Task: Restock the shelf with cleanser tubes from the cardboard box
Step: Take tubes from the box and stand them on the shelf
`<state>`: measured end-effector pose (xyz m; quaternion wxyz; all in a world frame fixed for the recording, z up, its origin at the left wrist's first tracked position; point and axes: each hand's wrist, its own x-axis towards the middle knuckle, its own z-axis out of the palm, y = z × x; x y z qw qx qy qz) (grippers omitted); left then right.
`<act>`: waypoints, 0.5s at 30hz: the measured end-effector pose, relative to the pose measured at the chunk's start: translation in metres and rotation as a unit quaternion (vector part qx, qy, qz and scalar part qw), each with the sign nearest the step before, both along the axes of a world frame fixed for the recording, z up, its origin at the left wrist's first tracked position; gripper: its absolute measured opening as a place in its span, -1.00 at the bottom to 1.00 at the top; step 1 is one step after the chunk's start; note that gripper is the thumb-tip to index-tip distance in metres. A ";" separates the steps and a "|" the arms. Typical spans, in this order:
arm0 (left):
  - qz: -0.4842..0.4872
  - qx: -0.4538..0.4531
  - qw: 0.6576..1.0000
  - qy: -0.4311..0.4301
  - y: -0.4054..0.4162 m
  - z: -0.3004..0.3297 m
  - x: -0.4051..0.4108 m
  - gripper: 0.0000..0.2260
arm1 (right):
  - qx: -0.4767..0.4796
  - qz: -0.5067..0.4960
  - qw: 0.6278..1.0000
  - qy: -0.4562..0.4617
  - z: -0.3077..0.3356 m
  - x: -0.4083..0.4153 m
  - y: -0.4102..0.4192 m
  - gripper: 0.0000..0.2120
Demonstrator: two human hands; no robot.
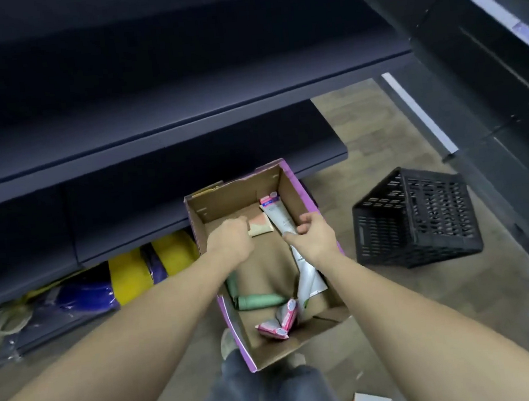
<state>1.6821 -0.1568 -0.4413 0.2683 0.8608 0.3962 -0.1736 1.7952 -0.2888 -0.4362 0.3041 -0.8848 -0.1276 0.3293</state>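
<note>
**Hands reaching into box**

Tubes: white tube [277, 220] leans at cardboard box [295, 194] far right corner; green tube [260, 300] and pink tubes [280, 323] near its front edge. Left hand [228, 240] pinches peach tube [261, 227]; right hand [312, 236] loosely curled, grasping nothing. Dark shelf [184, 117] beyond, black crate [416, 218] right.

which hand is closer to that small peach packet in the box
Left. The left hand is at the peach packet, fingers touching or nearly touching it. The right hand is off to its right, over the white tube.
</note>
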 end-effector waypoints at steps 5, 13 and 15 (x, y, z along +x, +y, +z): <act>0.027 -0.035 0.997 0.057 -0.006 -0.046 0.001 -0.67 | -0.045 0.000 0.998 0.045 -0.053 0.008 -0.004 -0.54; 0.012 -0.084 0.987 0.135 -0.035 -0.122 0.000 -0.74 | -0.133 0.005 0.984 0.121 -0.130 0.007 -0.021 -0.63; -0.007 -0.110 0.983 0.147 -0.045 -0.140 0.000 -0.72 | -0.176 -0.012 0.978 0.109 -0.143 0.007 -0.028 -0.69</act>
